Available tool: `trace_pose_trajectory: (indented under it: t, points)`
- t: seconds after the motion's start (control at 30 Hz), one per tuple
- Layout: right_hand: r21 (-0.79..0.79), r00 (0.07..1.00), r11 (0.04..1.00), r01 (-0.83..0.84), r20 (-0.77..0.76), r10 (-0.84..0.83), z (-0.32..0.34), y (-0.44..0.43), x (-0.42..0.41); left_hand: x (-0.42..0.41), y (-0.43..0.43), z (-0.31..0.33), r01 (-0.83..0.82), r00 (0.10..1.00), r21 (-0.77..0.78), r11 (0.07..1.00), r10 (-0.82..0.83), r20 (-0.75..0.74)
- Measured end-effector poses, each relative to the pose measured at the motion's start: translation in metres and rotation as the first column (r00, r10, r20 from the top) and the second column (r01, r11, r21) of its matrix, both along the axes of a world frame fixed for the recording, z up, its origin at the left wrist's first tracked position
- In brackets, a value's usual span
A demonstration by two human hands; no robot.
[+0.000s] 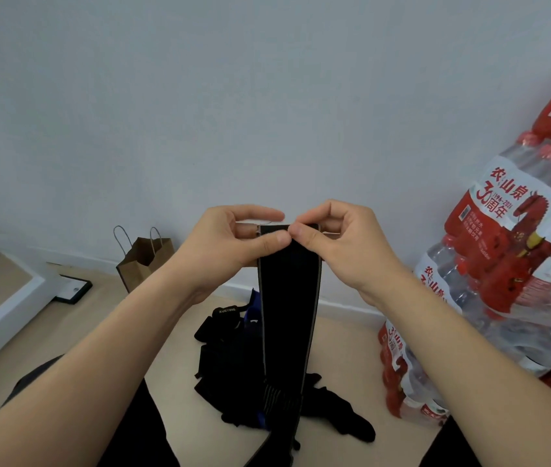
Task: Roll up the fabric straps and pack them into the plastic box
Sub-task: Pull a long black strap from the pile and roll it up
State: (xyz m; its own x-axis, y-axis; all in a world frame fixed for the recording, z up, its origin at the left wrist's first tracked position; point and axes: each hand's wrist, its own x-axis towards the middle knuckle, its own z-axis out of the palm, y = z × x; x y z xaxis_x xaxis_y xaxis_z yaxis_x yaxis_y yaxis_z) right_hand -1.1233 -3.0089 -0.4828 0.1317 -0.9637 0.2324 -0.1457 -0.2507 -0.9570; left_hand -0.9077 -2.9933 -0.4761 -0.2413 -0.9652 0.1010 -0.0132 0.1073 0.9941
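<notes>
Head view: I have both bare hands raised at the centre of the frame, holding one black fabric strap [288,298] by its top end. My left grip [233,239] pinches that end between thumb and forefinger, the other fingers loosely curled behind. My right grip [341,242] is curled tight, fingertips nipping the same edge just beside the left thumb. Neither has hold of anything else.

The strap hangs straight down from the hands to the bottom centre of the frame, its striped lower part passing over a heap of dark straps [230,358] on the floor [345,348]. A brown paper bag [146,261] stands at centre left; shrink-wrapped packs of bottled water [503,264] fill the right edge. The plastic box is not in view.

I judge this to be the very start of a roll: the end is squared up but no turn is visible yet. The next move calls for folding that top edge over tightly and turning it between both thumbs, keeping the edges aligned while the hanging length feeds up.
</notes>
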Motion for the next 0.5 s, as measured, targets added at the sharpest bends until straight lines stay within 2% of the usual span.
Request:
trace_pose_trajectory:
  t: [0.1, 0.27, 0.43, 0.5]
  points:
    - [-0.055, 0.999, 0.998, -0.005, -0.042, 0.002, -0.0024, 0.0001, 0.0011, 0.0023, -0.0007, -0.0004, 0.011, 0.999, -0.019, 1.000, -0.010, 0.043]
    - [0.037, 0.991, 0.995, -0.095, -0.096, 0.098, 0.0017, 0.0002, -0.0020, 0.0024, -0.0020, -0.0035, -0.084, 0.994, -0.115, 0.990, 0.092, 0.065]
    - [-0.108, 0.996, 0.992, -0.064, -0.070, 0.057, 0.0022, 0.0018, -0.0012, 0.0019, 0.0005, 0.0015, 0.033, 0.999, -0.023, 0.999, -0.034, -0.017]
    - [-0.127, 0.996, 0.989, -0.070, -0.072, 0.061, 0.0003, 0.0041, 0.0006, 0.0021, 0.0000, 0.0017, 0.000, 1.000, -0.034, 0.999, 0.000, -0.009]
